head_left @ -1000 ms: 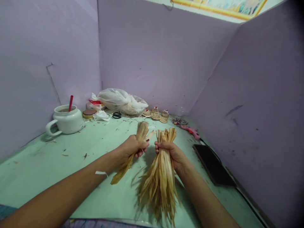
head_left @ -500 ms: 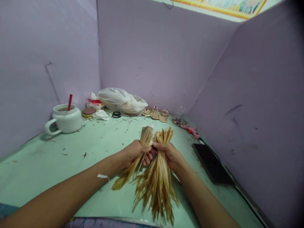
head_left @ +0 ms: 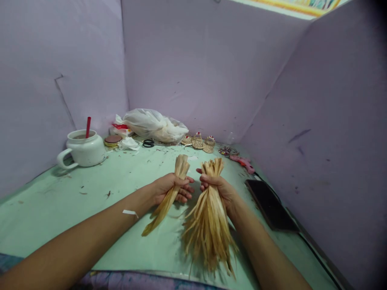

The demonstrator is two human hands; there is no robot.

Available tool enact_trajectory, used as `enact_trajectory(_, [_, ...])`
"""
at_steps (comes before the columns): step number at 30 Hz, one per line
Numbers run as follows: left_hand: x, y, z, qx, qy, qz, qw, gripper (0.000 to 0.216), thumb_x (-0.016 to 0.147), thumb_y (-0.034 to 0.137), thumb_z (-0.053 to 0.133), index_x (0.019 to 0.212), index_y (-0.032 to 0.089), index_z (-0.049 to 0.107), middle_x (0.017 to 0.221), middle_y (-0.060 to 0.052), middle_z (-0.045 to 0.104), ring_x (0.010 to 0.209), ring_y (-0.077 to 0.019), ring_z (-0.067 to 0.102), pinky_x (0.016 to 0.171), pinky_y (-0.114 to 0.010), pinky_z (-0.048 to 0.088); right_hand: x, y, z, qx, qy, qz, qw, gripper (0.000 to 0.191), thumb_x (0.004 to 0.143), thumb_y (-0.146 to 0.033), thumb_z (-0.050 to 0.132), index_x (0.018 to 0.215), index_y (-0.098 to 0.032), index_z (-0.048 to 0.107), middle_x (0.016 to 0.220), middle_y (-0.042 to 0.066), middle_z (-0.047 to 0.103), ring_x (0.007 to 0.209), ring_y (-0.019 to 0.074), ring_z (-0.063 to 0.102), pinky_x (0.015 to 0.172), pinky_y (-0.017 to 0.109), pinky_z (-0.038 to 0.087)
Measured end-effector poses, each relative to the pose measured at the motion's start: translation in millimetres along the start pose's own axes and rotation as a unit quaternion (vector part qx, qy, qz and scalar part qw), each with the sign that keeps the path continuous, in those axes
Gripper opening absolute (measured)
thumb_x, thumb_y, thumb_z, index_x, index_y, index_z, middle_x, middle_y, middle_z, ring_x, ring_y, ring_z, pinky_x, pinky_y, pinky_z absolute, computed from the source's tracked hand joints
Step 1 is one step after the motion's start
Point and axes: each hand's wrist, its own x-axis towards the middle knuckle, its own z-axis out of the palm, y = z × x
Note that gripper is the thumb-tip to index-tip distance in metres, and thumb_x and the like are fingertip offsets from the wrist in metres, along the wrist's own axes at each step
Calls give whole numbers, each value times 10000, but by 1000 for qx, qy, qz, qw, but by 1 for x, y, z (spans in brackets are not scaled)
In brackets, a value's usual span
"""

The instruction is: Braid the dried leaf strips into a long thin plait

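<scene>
Clasping: left hand (head_left: 165, 185), loosely, one thin sheaf (head_left: 182, 166); right hand (head_left: 223, 187), snugly, one thick sheaf (head_left: 211, 219).

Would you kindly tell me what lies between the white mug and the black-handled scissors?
In the head view, a round brown-lidded container and a crumpled white item lie between the mug and the scissors.

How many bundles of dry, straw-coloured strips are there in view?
2: a thin bundle in the left hand, and a fuller bundle in the right hand. More may be hidden inside the plastic bag.
</scene>
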Motion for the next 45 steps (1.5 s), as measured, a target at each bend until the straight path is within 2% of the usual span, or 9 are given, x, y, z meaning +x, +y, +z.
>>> enact_trajectory(5, [2,-10,2,50,-33,-12,998,124,673,162,596,769,99,550,652,-62,596,522,-114,572,496,-211,482,2,12,8,-81,72,-56,993,177,558,-177,682,567,-144,509,374,-41,475,332,70,433,356,191,348])
enact_trajectory(12, [-1,-12,8,95,-33,-11,995,213,647,250,653,703,57,582,601,-72,583,482,-119,563,478,-224,473,5,17,8,-128,69,-121,982,239,506,-231,723,561,-146,507,386,-49,467,350,79,419,384,222,327])
enact_trajectory(16, [2,-9,6,49,10,-6,999,231,731,292,569,710,62,575,632,-77,582,516,-118,566,508,-231,480,5,13,3,-139,85,-134,978,227,498,-221,721,575,-138,524,399,-44,478,369,78,424,401,221,325])
enact_trajectory(20, [3,-9,6,49,65,34,996,168,739,247,555,740,79,563,586,-54,566,514,-123,552,447,-220,453,5,10,3,-134,91,-129,978,223,489,-208,716,590,-142,528,410,-49,476,371,75,418,409,224,331])
enact_trajectory(26, [-1,-9,9,43,53,87,994,225,590,220,698,722,96,565,530,-11,542,457,-104,513,443,-214,432,5,12,4,-151,95,-141,974,204,499,-191,709,615,-139,549,432,-47,498,378,76,430,422,229,349])
enact_trajectory(31, [1,-8,8,40,49,29,998,257,708,327,593,776,79,580,592,-52,583,472,-115,536,417,-211,426,6,13,1,-148,69,-150,975,208,513,-201,710,666,-130,589,512,-18,565,419,88,477,436,228,367])
enact_trajectory(35, [-1,-6,11,20,62,20,998,190,743,251,548,764,65,573,586,-60,587,462,-111,542,435,-212,442,6,13,1,-156,79,-161,971,193,500,-155,699,664,-132,600,514,-20,566,406,84,465,425,225,363])
enact_trajectory(40, [0,-8,9,27,63,54,996,231,654,199,630,845,79,577,639,-58,598,509,-126,564,438,-218,444,6,11,4,-158,104,-172,967,176,491,-122,682,651,-125,610,550,5,599,451,102,500,436,223,370])
enact_trajectory(45, [3,-11,8,75,143,123,979,310,539,201,692,802,83,578,577,-28,571,485,-119,531,420,-215,420,2,13,12,-152,128,-173,965,213,492,-198,723,639,-124,588,500,-4,570,462,116,513,443,230,385])
